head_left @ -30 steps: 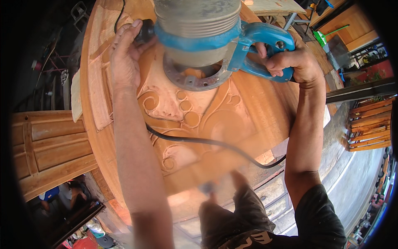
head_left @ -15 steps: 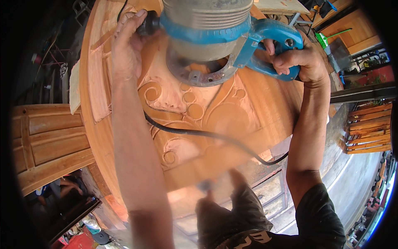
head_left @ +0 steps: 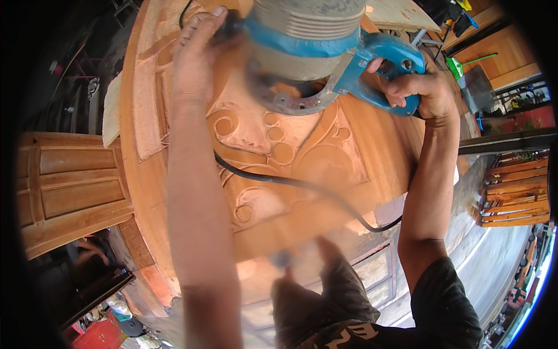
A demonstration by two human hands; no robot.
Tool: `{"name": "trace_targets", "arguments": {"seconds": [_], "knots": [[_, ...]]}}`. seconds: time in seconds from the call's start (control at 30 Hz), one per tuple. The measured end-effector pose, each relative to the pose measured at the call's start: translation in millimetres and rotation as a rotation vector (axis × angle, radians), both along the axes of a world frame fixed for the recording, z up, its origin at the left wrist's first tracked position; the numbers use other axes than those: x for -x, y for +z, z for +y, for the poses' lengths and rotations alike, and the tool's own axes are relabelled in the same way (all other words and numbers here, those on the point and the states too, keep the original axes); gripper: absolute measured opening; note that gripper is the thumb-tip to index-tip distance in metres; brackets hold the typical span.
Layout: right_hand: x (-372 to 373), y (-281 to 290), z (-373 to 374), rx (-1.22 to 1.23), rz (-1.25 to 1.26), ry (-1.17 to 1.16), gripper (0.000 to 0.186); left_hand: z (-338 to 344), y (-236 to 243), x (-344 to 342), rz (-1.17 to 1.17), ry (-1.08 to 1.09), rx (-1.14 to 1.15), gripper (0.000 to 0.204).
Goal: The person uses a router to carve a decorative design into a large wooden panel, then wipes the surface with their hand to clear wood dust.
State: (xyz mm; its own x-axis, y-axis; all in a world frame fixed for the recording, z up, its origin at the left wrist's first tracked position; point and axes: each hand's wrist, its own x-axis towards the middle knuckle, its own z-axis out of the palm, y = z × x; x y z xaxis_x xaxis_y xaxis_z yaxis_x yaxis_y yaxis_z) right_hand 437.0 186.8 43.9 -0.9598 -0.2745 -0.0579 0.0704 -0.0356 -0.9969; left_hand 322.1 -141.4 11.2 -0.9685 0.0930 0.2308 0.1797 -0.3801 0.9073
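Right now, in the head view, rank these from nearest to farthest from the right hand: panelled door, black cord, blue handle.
1. Blue handle: in the right hand, on the power tool's right side.
2. Black cord: below the tool, running across the carved wood.
3. Panelled door: far left, beyond the carved wood.

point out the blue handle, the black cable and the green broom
Blue handle (head_left: 390,46): head view, on its upper bar.
Black cable (head_left: 278,179): head view, on its middle stretch.
Green broom (head_left: 454,68): head view, on its wide end.
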Motion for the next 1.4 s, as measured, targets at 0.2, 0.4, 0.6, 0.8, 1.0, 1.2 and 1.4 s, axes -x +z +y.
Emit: {"name": "trace_targets", "arguments": {"seconds": [0.2, 0.4, 0.6, 0.8, 1.0, 1.2, 1.4], "knots": [[-1.5, 46.3, -16.5, -0.027, -0.028, -0.063, 0.041, -15.1, 34.3, 0.0, -0.059, -0.024, 0.07, 0.018], [-1.8, 118.4, -30.3, -0.041, -0.089, -0.071, 0.045, -27.6, 97.2, -11.1, -0.097, 0.001, 0.125, 0.016], [-10.1, 203.9, -12.0, -0.128, -0.123, 0.051, 0.045, -17.4, 150.6, -20.7, -0.023, 0.1, 0.234, 0.015], [-26.8, 290.1, 17.7, -0.154, -0.12, 0.099, 0.039, 15.7, 248.6, -56.1, -0.134, 0.178, 0.212, 0.021], [-21.1, 334.7, 113.7, -0.231, -0.145, 0.076, 0.043, 125.2, 322.2, -86.3, -0.274, 0.249, 0.31, 0.034], [-1.3, 348.7, 203.7, -0.304, -0.123, 0.051, 0.048, 172.5, 338.7, -173.7, -0.043, 0.766, 0.729, 0.046], [27.4, 339.1, 259.1, -0.357, -0.076, 0.051, 0.057, 154.3, 288.0, -182.5, -0.141, 0.913, 1.342, 0.057]]}}
